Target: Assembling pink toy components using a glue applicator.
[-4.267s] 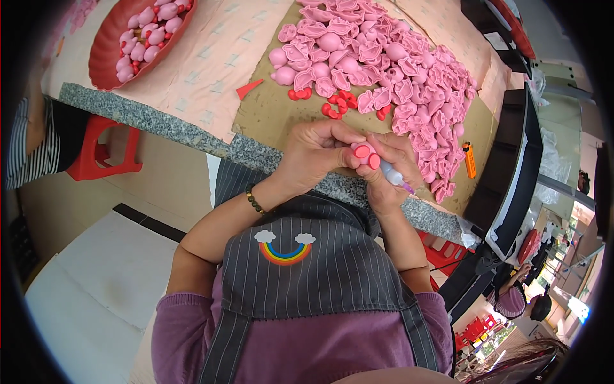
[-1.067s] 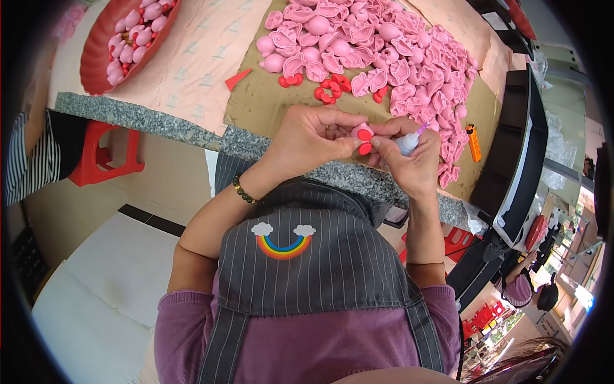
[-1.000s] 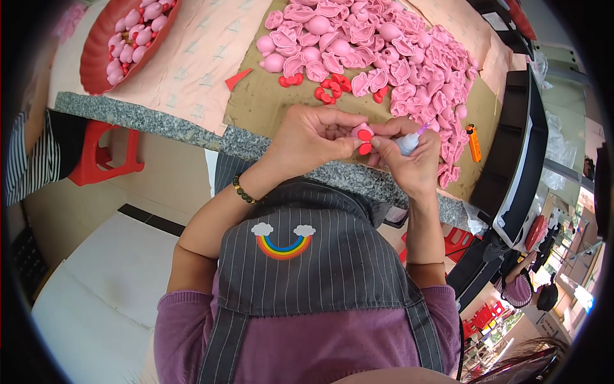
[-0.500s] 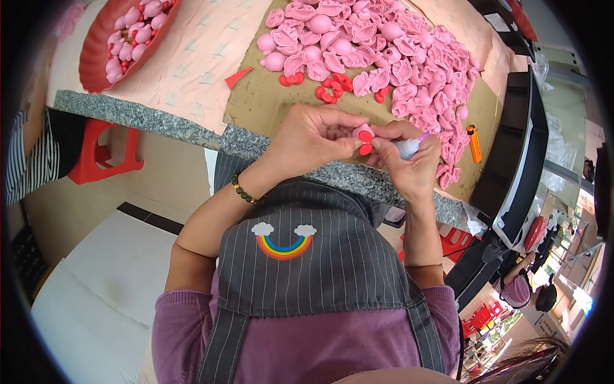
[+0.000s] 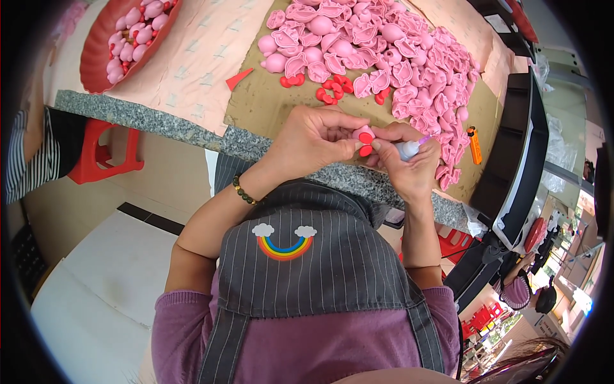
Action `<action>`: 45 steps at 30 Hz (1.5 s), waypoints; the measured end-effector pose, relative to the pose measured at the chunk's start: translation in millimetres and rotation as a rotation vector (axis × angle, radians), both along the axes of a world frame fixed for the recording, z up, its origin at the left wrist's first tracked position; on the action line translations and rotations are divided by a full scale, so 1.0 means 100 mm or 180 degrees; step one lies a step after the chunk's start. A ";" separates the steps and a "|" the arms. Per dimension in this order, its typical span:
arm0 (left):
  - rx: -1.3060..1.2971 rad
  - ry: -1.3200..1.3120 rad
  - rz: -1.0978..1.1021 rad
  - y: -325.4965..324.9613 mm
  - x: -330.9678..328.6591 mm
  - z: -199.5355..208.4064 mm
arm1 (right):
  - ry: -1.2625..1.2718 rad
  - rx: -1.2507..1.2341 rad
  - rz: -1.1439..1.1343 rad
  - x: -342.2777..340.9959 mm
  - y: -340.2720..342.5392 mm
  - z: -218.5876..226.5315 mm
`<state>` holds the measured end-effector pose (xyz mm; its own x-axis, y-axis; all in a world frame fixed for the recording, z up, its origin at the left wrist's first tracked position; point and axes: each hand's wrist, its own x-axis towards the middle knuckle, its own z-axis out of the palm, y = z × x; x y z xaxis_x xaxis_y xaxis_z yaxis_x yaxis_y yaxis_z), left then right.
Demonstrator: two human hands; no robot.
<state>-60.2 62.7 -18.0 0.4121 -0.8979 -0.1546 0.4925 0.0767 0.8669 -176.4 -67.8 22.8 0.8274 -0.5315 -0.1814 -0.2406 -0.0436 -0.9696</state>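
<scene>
My left hand [image 5: 313,137] grips a small pink toy piece with red parts [image 5: 364,137] at its fingertips, just above the stone edge of the table. My right hand [image 5: 409,163] meets it from the right and holds a small whitish tube [image 5: 409,148] with a purple tip, while its fingers touch the pink piece. Beyond my hands, a big heap of pink toy shells [image 5: 384,57] lies on a brown cardboard sheet [image 5: 262,105], with a few loose red pieces [image 5: 329,93] at its near side.
A red tray [image 5: 102,67] filled with finished pink figures sits at the far left on a pale cloth. A red triangular scrap [image 5: 238,79] lies by the cardboard. An orange cutter [image 5: 474,144] lies at the right. A red stool [image 5: 96,153] stands under the table beside another person's striped sleeve [image 5: 32,166].
Both hands have stayed together at the table edge, only shifting slightly. The fingers have turned the pink piece a little between them.
</scene>
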 end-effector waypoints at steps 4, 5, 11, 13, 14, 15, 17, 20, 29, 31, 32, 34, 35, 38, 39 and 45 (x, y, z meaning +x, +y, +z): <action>-0.0045 -0.0001 0.0043 0.00 -0.01 -0.02 | 0.0001 -0.0001 -0.0007 0.01 0.00 0.00; -0.0046 -0.0008 0.0046 0.00 -0.01 -0.01 | 0.0010 0.0000 -0.0022 0.02 0.01 0.00; -0.0562 0.0356 0.0220 -0.03 -0.01 0.02 | -0.0257 0.0537 0.0237 0.02 -0.12 -0.04; -0.0663 -0.0016 0.0407 -0.03 -0.03 -0.07 | -0.0694 0.0400 0.0311 0.02 -0.08 -0.18; -0.0668 -0.0031 0.0421 -0.04 -0.03 -0.10 | -0.1110 0.0267 0.0365 0.03 -0.05 -0.21; -0.0695 0.0050 0.0459 -0.04 -0.04 -0.09 | -0.1122 0.0263 0.0374 0.04 -0.02 -0.20; -0.0727 0.0127 0.0503 -0.03 -0.04 -0.07 | -0.0728 -0.1046 0.0417 0.05 0.05 -0.17; -0.0525 0.0393 0.0351 -0.01 -0.02 -0.03 | -0.1008 -0.1858 0.0464 0.10 0.06 -0.13; -0.0499 0.0152 0.0529 -0.01 -0.04 -0.04 | -0.1112 -0.1632 0.0318 0.15 0.10 -0.20; -0.0622 0.0102 0.0673 -0.04 -0.06 -0.05 | -0.1147 -0.1437 0.0306 0.14 0.10 -0.23; -0.0620 0.0105 0.0673 -0.04 -0.06 -0.06 | -0.1167 -0.1359 0.0238 0.14 0.11 -0.24; -0.0481 -0.0202 0.0747 -0.02 -0.06 -0.09 | -0.1183 -0.1267 0.0176 0.13 0.14 -0.27; -0.0475 -0.0201 0.0750 -0.01 -0.07 -0.10 | -0.1144 -0.1398 0.0164 0.12 0.15 -0.28; -0.0396 -0.0263 0.0759 -0.04 -0.07 -0.12 | -0.1070 -0.1554 0.0095 0.12 0.14 -0.26; -0.0400 -0.0428 0.0738 -0.03 -0.06 -0.13 | -0.1050 -0.1554 0.0060 0.12 0.14 -0.27; -0.1041 0.0074 0.0763 -0.11 -0.16 -0.08 | -0.1607 -0.0418 -0.0146 0.14 0.08 -0.42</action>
<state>-76.0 52.1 -26.0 0.6155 -0.7802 0.1115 0.4463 0.4616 0.7666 -162.0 -59.6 -19.6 0.7699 -0.5607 0.3047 0.2509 -0.1730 -0.9524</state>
